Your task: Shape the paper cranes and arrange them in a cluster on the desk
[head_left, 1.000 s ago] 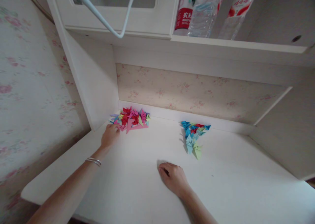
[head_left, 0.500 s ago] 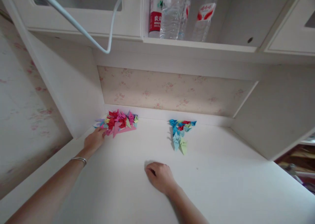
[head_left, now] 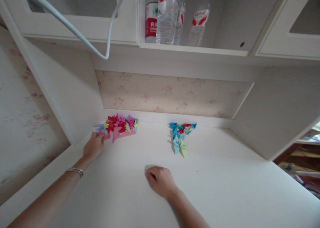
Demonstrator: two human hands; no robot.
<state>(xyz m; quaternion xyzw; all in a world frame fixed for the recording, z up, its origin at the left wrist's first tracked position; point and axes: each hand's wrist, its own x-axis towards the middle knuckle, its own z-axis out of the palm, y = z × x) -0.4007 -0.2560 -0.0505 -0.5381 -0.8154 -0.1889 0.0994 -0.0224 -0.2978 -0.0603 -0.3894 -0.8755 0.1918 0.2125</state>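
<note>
A colourful pile of folded paper cranes [head_left: 121, 126], mostly red and pink, lies in the back left corner of the white desktop. My left hand [head_left: 93, 146] is at the pile's left front edge, with its fingers closed. A small bit of blue paper crane [head_left: 97, 135] shows between them; the rest of it is hidden. My right hand [head_left: 161, 181] rests on the desktop, curled into a loose fist, with nothing visible in it. Beyond it, to the right, blue, red and pale green cranes [head_left: 176, 144] are laid in adjoining lines.
White side panels [head_left: 67, 91] flank the desktop [head_left: 215, 188]. Overhead, a shelf holds several plastic bottles [head_left: 168, 24]. A pale cable [head_left: 87, 41] loops down in front of the cabinet at upper left. Cluttered shelves [head_left: 300, 159] show beyond the right edge.
My view has swung to the right, so everything appears further left. My left hand has drawn slightly back at the pile, and blue paper now shows in its fingers. My right hand stays resting.
</note>
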